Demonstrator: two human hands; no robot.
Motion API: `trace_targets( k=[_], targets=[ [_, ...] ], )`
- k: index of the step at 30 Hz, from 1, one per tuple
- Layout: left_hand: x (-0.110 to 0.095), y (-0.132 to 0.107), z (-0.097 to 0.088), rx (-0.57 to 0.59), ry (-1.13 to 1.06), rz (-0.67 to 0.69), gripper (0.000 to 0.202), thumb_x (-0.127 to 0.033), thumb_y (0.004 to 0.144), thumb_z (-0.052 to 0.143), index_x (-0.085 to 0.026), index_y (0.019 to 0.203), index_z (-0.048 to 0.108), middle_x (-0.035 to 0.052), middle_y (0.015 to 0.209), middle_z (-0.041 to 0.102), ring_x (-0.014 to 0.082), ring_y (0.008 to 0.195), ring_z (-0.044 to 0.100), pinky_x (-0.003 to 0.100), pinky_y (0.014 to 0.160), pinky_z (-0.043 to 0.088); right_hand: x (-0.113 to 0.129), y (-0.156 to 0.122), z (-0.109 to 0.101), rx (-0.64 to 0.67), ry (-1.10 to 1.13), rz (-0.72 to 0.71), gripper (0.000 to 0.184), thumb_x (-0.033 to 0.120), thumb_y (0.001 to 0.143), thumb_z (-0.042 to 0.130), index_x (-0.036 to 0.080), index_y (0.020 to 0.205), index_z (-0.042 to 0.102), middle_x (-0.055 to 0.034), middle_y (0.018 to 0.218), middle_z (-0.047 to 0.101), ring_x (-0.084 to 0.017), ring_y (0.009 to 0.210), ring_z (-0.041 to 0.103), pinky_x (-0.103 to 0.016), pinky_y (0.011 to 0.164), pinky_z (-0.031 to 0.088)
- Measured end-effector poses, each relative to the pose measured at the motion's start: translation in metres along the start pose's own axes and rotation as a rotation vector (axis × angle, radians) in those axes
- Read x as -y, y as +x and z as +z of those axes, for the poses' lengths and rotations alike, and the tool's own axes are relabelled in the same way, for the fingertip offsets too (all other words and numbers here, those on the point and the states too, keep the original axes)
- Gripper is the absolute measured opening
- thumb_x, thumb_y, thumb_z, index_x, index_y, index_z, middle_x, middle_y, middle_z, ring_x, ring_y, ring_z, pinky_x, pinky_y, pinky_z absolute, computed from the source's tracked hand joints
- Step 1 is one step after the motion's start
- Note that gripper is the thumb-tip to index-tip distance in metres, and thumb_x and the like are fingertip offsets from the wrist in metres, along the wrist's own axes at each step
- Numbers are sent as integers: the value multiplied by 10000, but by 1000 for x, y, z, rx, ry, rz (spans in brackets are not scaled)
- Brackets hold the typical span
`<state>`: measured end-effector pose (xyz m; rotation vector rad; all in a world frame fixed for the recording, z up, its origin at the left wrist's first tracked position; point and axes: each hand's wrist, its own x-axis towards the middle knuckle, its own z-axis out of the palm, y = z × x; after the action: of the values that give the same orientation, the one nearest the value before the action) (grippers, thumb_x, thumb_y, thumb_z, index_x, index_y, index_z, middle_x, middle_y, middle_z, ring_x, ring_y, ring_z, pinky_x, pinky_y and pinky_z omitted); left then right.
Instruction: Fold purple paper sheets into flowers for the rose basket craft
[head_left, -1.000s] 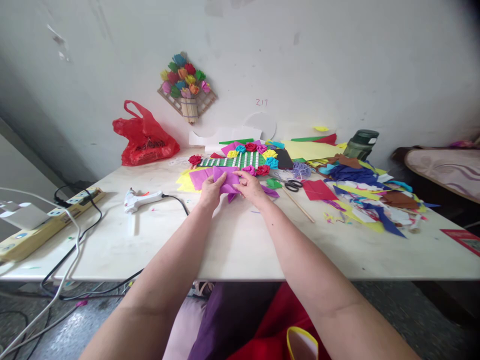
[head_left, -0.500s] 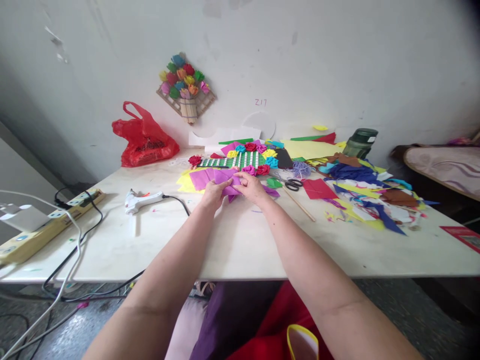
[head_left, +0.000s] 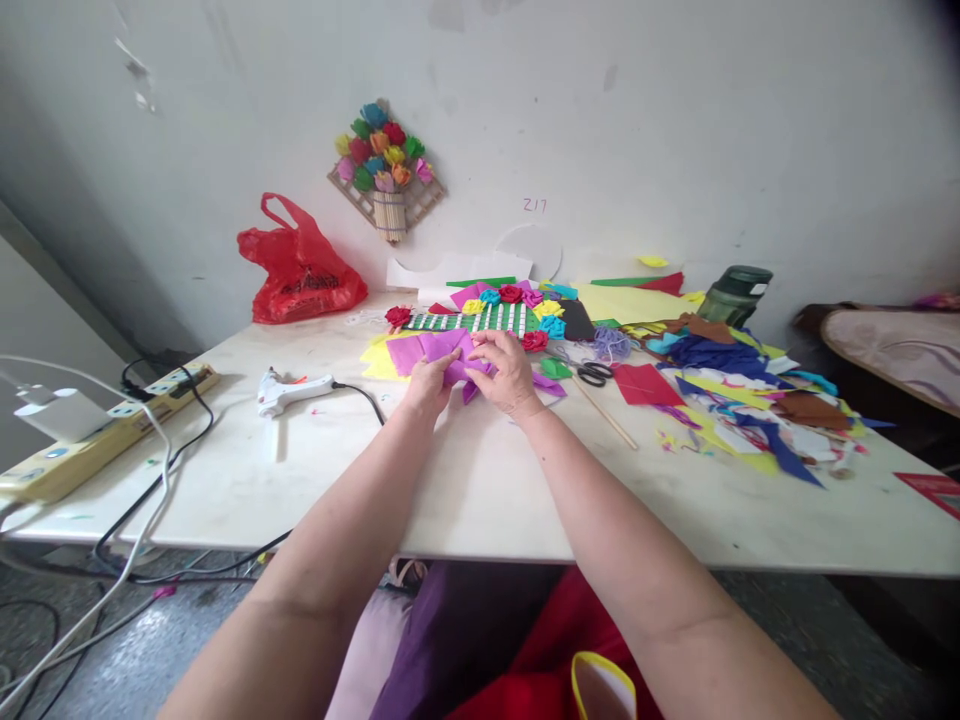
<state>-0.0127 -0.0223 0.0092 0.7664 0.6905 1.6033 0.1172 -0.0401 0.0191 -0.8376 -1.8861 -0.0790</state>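
Observation:
Purple crepe paper [head_left: 411,352], folded and creased, lies partly over yellow paper [head_left: 382,362] near the middle of the table. My left hand [head_left: 429,384] is closed on the purple paper, thumb on top. Just to its right, my right hand [head_left: 510,374] is raised at the paper's edge with its fingers curved and parted from the thumb. Behind the hands lies a green, guitar-shaped piece [head_left: 491,318] with white strips, edged with red, yellow, blue and pink paper roses. My right hand hides part of it.
A hot glue gun [head_left: 294,391] lies at left, beyond it a power strip [head_left: 142,415] with cables. At right are scissors [head_left: 595,373], a wooden stick [head_left: 609,415], red paper [head_left: 646,385], a scrap pile [head_left: 750,390] and a green bottle [head_left: 736,296]. A red bag [head_left: 307,270] stands behind.
My right hand has lifted slightly, its fingers spreading from a pinch on the purple paper. My left hand keeps its hold. The whole view has shifted a little.

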Motion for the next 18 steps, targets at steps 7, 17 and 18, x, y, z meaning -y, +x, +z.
trace_targets(
  k=[7,17,18],
  targets=[
    [0,0,2,-21,-92,-71,206,-66,543,689,-122,712,585,-10,616,619,92,553,580,194,545,463,-5,-4,9,36,-54,-3,128,134,742,524,188,758,639,-89,1095,535,-217,1041,475,-367,922,380],
    [-3,-4,8,4,-105,-119,203,-49,584,672,-114,767,613,9,664,655,120,586,607,210,553,489,-10,-5,8,4,-90,31,117,137,726,554,183,785,644,-86,1097,563,-217,1020,494,-362,898,414],
    [-3,-4,7,17,-103,-112,213,-46,580,678,-113,774,617,12,674,658,120,593,610,211,561,492,-10,-5,8,5,-91,35,115,137,726,554,183,782,642,-87,1100,563,-216,1022,493,-359,894,417]
  ],
)
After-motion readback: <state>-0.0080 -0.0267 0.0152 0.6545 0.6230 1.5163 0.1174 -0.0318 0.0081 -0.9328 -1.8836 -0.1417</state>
